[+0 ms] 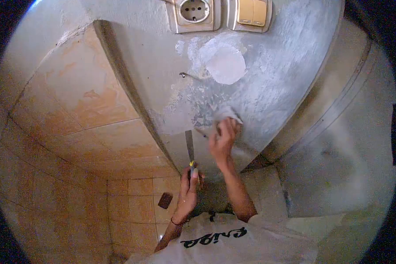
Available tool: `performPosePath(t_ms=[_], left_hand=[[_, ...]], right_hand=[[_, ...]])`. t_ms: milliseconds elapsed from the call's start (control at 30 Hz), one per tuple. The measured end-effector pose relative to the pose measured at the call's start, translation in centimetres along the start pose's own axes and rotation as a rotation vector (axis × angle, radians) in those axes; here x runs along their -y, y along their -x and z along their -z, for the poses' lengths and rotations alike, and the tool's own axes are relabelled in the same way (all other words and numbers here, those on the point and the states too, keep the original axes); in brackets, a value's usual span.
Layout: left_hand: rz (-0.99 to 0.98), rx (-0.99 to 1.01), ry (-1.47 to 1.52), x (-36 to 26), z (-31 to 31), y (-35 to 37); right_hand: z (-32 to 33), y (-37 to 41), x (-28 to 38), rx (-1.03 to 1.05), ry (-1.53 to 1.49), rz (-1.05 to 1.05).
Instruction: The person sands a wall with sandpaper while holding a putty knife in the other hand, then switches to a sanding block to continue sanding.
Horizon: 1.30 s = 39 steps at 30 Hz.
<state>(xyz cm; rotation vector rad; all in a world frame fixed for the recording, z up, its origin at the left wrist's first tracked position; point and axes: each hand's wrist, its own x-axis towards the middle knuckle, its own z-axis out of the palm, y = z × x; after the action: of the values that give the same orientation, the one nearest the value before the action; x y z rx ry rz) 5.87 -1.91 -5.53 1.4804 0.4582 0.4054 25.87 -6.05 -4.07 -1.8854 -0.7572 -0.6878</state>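
Note:
My left hand [188,196] is closed round the grey-and-yellow handle of a putty knife [189,147], its long blade pointing up beside the lower wall. My right hand [223,138] grips a whitish crumpled cloth [228,114] against the wall; motion smears it, and its exact material is hard to make out. Around the cloth the grey painted wall [268,94] is patchy and flaked. Above it sits a round white filler patch [225,62] with smears about its edge.
A socket [194,11] and a double light switch [251,12] are mounted above the patch. Small metal fixings [183,75] stick out of the wall. Orange-beige tiles [86,103] cover the left side. A dark brown rectangular piece [165,200] lies below left; a grey door-like panel [339,154] stands right.

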Motion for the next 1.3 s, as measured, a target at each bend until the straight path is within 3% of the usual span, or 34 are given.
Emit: performPosePath(t_ms=[33,167,233,267,367,433,567,633,767,833,967,1033,1133,1267,1300], left_hand=[[0.002,0.016,0.005,-0.2,0.1,0.1],[-0.056,0.052,-0.015,-0.5,0.8,0.7],[-0.063,0.031,-0.022,-0.3,1.0,0.7],[-0.067,0.016,-0.029,-0.1,0.9,0.7],[-0.030,-0.013,-0.048,0.6,0.6,0.8],[-0.022,-0.005,-0.027,0.7,0.3,0.7],[-0.002,-0.017,0.000,-0.3,0.0,1.0],[0.015,-0.047,0.014,-0.5,-0.5,1.2],[-0.024,-0.029,0.030,2.5,-1.4,0.5],[-0.014,-0.036,0.030,1.6,-2.4,0.7],[-0.010,-0.083,0.101,0.0,-3.7,1.4],[-0.032,-0.100,0.031,-0.3,-3.9,1.6],[-0.043,-0.106,0.009,0.6,-4.5,1.6],[0.006,-0.120,0.036,0.9,-5.9,1.5],[0.003,-0.131,0.032,0.7,-6.0,1.7]], right_hand=[[-1.5,0.9,-1.0,-0.121,0.049,0.273],[-1.0,1.5,-0.9,-0.216,-0.006,0.287],[0.3,0.4,0.3,-0.259,-0.216,-0.187],[0.4,-0.1,0.7,-0.258,-0.214,-0.186],[-0.2,-0.6,1.0,-0.144,-0.046,-0.066],[-1.2,0.1,-0.2,-0.256,0.125,0.336],[0.8,0.6,-2.8,-0.261,-0.075,0.167],[2.2,-0.9,-3.1,-0.310,-0.068,-0.047],[1.6,-2.4,-1.7,-0.343,-0.008,0.107],[0.8,-1.0,-2.7,-0.198,0.029,0.253],[2.7,0.1,-4.4,-0.278,0.040,0.223],[4.1,-1.5,-4.6,-0.309,-0.076,-0.039],[4.1,-2.7,-2.4,-0.272,-0.067,0.046],[3.1,-0.3,-4.6,-0.172,0.014,0.262],[4.3,0.5,-5.0,-0.124,-0.044,0.144]])
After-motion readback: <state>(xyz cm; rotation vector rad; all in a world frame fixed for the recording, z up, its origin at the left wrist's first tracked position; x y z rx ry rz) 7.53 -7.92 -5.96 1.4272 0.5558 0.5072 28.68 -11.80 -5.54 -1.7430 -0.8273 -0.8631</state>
